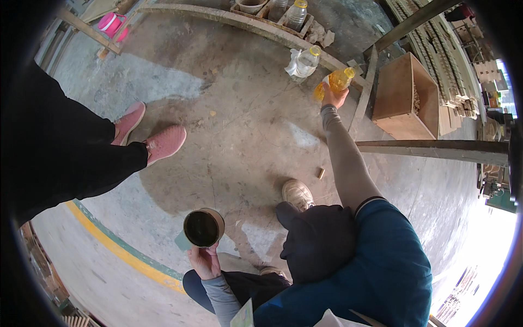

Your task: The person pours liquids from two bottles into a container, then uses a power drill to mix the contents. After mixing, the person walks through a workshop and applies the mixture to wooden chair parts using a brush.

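Observation:
My left hand [205, 262], in a grey sleeve, is closed on a round cup [220, 219] with a dark inside. Whether the dark is liquid or just the inner wall, I cannot tell. A pale green flat piece [183, 242] shows beside the cup. Reaching far forward, my right hand [334, 97] grips a clear plastic bottle [341, 79] with a yellow cap and orange-yellow liquid. Just left of it on the concrete floor is another yellow-capped bottle [306, 64], clear, with white material around its side.
Behind a curved wooden beam [234, 17] lies a wooden tray [271, 22] with more bottles. A wooden box [400, 90] stands at the right, near a bar [430, 148]. At left, a person in black trousers and pink shoes [165, 144] stands close. A small cylinder [321, 173] lies on the floor.

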A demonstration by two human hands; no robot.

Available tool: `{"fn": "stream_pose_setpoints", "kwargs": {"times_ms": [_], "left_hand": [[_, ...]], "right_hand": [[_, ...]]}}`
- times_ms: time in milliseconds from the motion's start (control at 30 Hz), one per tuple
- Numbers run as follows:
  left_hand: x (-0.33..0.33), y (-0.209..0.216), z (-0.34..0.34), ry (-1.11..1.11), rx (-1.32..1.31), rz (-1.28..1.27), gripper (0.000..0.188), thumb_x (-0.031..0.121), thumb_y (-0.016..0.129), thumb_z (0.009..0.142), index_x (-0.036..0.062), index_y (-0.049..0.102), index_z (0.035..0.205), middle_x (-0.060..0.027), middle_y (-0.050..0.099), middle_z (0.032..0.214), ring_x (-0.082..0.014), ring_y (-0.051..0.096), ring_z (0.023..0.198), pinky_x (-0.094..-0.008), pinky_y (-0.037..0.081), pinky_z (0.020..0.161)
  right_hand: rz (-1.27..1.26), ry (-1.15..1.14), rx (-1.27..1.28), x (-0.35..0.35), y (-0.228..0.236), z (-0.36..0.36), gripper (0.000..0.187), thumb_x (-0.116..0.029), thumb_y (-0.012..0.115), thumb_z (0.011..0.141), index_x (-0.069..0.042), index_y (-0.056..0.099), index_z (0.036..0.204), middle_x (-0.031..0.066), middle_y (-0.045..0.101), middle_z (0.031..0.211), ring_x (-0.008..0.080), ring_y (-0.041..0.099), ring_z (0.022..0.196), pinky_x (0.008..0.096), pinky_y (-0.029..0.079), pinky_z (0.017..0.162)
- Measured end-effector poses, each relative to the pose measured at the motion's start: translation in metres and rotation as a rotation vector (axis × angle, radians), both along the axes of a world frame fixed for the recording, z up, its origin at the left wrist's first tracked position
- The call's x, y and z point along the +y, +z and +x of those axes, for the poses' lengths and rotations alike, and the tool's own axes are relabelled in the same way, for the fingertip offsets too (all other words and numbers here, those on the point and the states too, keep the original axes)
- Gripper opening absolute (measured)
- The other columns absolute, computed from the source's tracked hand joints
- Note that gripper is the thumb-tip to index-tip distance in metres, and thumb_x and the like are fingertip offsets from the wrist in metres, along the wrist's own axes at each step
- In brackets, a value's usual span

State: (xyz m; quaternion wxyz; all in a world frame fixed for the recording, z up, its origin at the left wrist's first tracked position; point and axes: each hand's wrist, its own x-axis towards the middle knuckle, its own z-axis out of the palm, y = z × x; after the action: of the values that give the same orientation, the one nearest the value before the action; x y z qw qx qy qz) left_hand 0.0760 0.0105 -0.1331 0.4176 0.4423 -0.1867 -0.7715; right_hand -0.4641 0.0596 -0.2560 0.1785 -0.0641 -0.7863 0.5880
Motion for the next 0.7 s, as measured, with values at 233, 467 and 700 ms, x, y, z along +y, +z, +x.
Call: {"fn": "stream_pose_setpoints", "kwargs": {"times_ms": [233,467,700], "left_hand": [[0.003,0.000,-0.001,-0.001,-0.064,0.027,0.027,0.011,0.049,0.084,0.0045,0.048,0.110,-0.0109,0.058,0.101,-0.0208,0.059,0.087,-0.0413,0.053,0.072],[0.002,-0.002,-0.015,0.007,0.002,0.026,0.028,0.012,0.047,0.085,0.0058,0.047,0.113,-0.0122,0.057,0.105,-0.0237,0.057,0.092,-0.0406,0.053,0.072],[-0.002,0.002,-0.022,-0.083,-0.053,0.004,0.030,0.013,0.047,0.085,0.0053,0.046,0.114,-0.0135,0.053,0.111,-0.0242,0.056,0.095,-0.0388,0.053,0.072]], "right_hand": [[0.138,-0.019,-0.011,-0.001,-0.021,-0.007,0.068,-0.022,0.076,0.053,-0.007,0.040,0.109,0.0112,0.049,0.104,0.0274,0.049,0.099,0.0355,0.038,0.085],[0.019,0.000,0.027,0.000,-0.034,-0.017,0.095,-0.025,0.079,0.052,-0.001,0.024,0.125,0.0180,0.039,0.117,0.0309,0.038,0.112,0.0361,0.032,0.095],[0.294,0.150,0.042,-0.023,-0.067,0.051,0.103,-0.032,0.081,0.051,0.007,0.022,0.126,0.0238,0.035,0.122,0.0367,0.032,0.116,0.0412,0.028,0.097]]}}
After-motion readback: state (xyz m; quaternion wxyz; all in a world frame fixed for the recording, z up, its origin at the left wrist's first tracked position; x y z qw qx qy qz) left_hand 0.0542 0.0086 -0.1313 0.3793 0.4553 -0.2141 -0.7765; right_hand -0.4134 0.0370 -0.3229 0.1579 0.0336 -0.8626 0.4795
